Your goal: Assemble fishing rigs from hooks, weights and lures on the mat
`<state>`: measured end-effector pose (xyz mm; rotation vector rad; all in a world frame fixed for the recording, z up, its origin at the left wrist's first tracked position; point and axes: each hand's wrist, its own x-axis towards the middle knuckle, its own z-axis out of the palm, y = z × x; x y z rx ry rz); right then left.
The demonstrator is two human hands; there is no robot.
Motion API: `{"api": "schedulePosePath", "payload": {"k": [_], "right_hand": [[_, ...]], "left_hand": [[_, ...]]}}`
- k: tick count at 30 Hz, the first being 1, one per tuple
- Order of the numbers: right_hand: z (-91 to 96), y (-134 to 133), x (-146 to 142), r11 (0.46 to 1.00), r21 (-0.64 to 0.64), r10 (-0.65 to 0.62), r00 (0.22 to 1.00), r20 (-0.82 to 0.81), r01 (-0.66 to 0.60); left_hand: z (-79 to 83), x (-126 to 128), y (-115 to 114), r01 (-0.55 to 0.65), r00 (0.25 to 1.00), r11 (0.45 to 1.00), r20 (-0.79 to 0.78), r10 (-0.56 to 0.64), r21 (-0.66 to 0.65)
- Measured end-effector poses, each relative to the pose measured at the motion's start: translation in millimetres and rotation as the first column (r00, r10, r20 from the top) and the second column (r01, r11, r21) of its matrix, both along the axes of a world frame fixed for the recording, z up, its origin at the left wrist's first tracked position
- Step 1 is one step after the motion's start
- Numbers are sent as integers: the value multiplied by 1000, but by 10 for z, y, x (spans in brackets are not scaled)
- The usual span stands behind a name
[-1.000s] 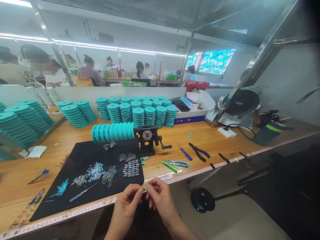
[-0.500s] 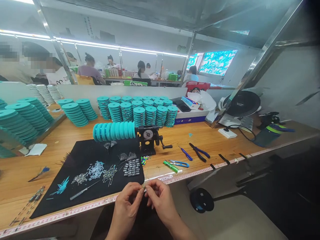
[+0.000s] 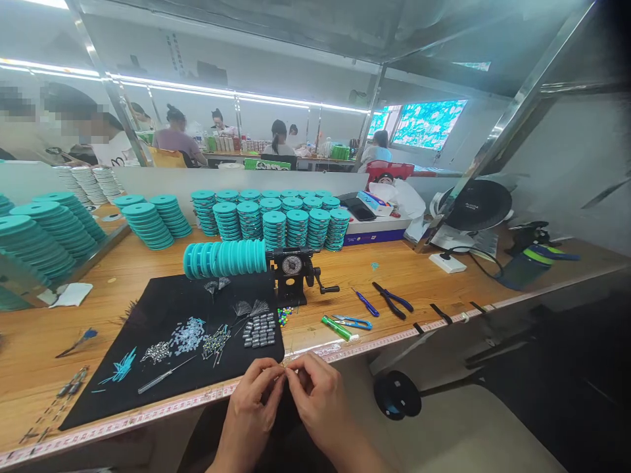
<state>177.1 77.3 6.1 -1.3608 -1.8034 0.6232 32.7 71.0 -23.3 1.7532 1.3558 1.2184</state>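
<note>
My left hand (image 3: pixel 254 401) and my right hand (image 3: pixel 318 397) meet at the table's front edge, fingertips pinched together. Between them is something tiny and thin that I cannot make out. On the black mat (image 3: pixel 162 302) just beyond lie grey cylindrical weights (image 3: pixel 259 330), small metal swivels with pins (image 3: pixel 215 345), clear plastic bits (image 3: pixel 188 336), silver beads (image 3: pixel 156 353), blue tubes (image 3: pixel 122 366) and a thin-tipped tool (image 3: pixel 165 376). Coloured beads (image 3: pixel 284 316) sit beside the mat. Behind stands a hand-cranked winder (image 3: pixel 290 272) carrying a row of turquoise spools (image 3: pixel 224 258).
Stacks of turquoise spools (image 3: pixel 271 220) line the back. To the right lie black-and-blue pliers (image 3: pixel 393 300), a blue pen-like tool (image 3: pixel 365 302), blue snips (image 3: pixel 352 322) and a green tube (image 3: pixel 336 328). A measuring tape (image 3: pixel 167 412) runs along the front edge. Several people sit beyond the partition.
Both hands stay pinched together, with small shifts of the fingers. My right hand has turned slightly, its fingers more curled in. The things on the table have not moved.
</note>
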Motion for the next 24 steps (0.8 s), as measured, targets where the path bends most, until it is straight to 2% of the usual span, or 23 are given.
{"api": "schedulePosePath", "payload": {"k": [2,4,7,9,11,17,21,24], "right_hand": [[43,18,-32,1000,-7,19,997,71,-19],[71,34,-57,998,-28,51,996,67,-50],[83,49,-50,997,-10,81,995,-60,-82],[67,64,-17,996,45,85,987,-134,-80],[37,84,21,992,83,109,983,-150,-97],[-28,84,68,982,64,179,983,-46,-176],[-15,-37,99,996,53,76,987,-141,-69],[-45,-137,127,999,-37,22,971,-238,-31]], "left_hand": [[16,8,-4,-10,999,1000,31,10,-3],[26,11,7,-20,991,998,130,27,-59],[31,14,49,42,935,973,352,42,-228],[35,23,82,90,902,949,428,50,-301],[44,44,107,99,894,944,444,55,-316],[89,112,76,98,863,962,504,46,-256],[67,33,-47,35,862,964,495,104,-263],[31,-71,-141,-22,885,954,438,157,-299]]}}
